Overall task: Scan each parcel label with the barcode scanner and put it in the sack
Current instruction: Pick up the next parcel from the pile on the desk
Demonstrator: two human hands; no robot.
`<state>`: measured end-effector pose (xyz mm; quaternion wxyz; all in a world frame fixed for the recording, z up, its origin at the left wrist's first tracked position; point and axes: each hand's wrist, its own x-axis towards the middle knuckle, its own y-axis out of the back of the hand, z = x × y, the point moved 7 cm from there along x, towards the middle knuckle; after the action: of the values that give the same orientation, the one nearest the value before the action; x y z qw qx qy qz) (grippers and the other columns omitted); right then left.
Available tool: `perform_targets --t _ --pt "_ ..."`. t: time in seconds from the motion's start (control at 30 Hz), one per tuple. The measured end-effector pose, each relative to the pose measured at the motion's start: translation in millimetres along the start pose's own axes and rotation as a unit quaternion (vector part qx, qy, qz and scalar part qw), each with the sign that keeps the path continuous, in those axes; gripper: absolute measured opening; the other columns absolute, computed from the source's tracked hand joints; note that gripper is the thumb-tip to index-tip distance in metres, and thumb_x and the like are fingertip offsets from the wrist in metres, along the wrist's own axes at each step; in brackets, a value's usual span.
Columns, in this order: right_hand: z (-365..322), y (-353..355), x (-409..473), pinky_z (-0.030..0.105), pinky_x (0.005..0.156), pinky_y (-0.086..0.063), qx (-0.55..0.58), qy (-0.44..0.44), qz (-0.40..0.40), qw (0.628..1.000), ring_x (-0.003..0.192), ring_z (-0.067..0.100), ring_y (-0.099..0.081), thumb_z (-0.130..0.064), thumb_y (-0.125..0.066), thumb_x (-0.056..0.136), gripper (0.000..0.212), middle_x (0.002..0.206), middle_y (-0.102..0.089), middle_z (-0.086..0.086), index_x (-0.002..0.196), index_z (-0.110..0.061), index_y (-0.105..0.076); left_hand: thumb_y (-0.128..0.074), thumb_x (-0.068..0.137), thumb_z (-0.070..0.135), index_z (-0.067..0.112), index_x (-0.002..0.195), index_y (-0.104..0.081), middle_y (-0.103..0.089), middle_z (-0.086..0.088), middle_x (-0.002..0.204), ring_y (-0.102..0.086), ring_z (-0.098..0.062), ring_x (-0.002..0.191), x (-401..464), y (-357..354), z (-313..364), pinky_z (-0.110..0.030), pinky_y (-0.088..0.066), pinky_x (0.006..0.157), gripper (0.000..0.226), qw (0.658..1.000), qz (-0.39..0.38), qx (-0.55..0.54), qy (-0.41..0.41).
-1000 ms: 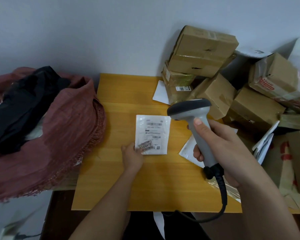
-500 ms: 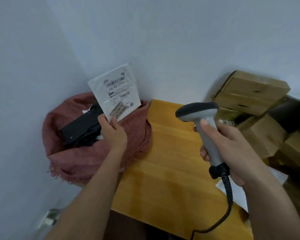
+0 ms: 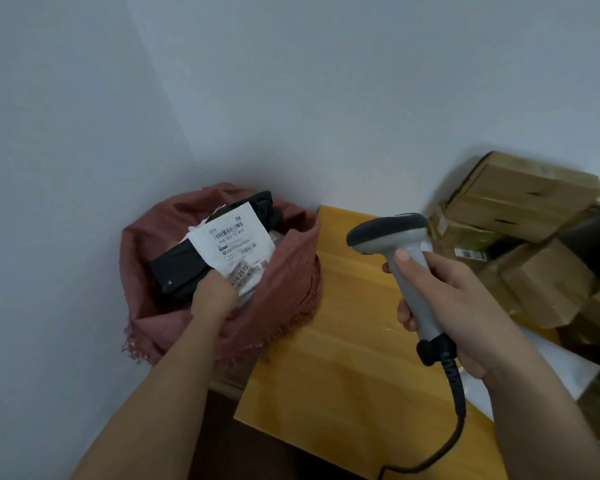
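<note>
The left hand (image 3: 214, 295) pinches the lower edge of a white parcel (image 3: 234, 247), label side up, inside the mouth of the reddish-brown cloth sack (image 3: 284, 285); the parcel lies over a black package (image 3: 179, 268) already in the sack. The right hand (image 3: 454, 299) grips the grey barcode scanner (image 3: 400, 258) by its handle above the yellow wooden table (image 3: 343, 358), its black cable (image 3: 454, 403) trailing down. Brown cardboard boxes (image 3: 527, 237) are stacked at the table's right side

The white parcel (image 3: 234, 249) over the sack (image 3: 284, 271) carries a label with a barcode above digits reading roughly "502 602 12 815", and nearer the sack's front rim a sticker showing "2610".
</note>
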<state>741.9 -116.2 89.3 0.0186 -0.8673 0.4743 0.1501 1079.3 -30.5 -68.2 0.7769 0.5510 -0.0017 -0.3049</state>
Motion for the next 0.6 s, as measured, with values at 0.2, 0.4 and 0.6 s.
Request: perform_targets --t 0.2,0.4,0.6 --pt "15.8 46.0 -10.1 0.025 0.053 -0.045 0.028 -0.023 0.067 0.997 0.051 0.014 -0.054 -0.057 -0.053 0.085 0.050 0.058 -0.059 0.006 0.110 -0.015 -0.064 -0.059 0.088 0.006 -0.002 0.131 -0.030 -0.035 -0.024 0.128 -0.058 -0.044 0.089 -31.3 28.8 68.2 -0.046 -0.048 0.061 0.052 0.969 0.223 -0.025 -0.104" --pt "38.7 115.0 -36.9 0.020 0.048 -0.046 0.029 -0.051 0.171 0.984 0.051 0.011 -0.057 -0.049 -0.054 0.093 0.037 0.062 -0.060 0.007 0.107 -0.016 -0.063 -0.052 0.085 -0.001 0.005 0.108 -0.044 -0.040 -0.017 0.112 -0.050 -0.031 0.077 -89.4 -33.4 177.8 -0.036 -0.037 0.058 0.025 0.911 0.168 -0.076 -0.369" --pt "71.5 187.9 -77.4 0.032 0.059 -0.045 0.023 -0.081 0.268 0.960 0.055 0.011 -0.058 -0.052 -0.055 0.093 0.036 0.062 -0.061 0.005 0.103 -0.019 -0.066 -0.048 0.095 0.009 0.015 0.123 -0.050 -0.048 -0.001 0.120 -0.056 -0.023 0.098 -178.3 -197.1 237.5 -0.035 -0.047 0.073 0.029 0.857 -0.126 0.045 -0.497"
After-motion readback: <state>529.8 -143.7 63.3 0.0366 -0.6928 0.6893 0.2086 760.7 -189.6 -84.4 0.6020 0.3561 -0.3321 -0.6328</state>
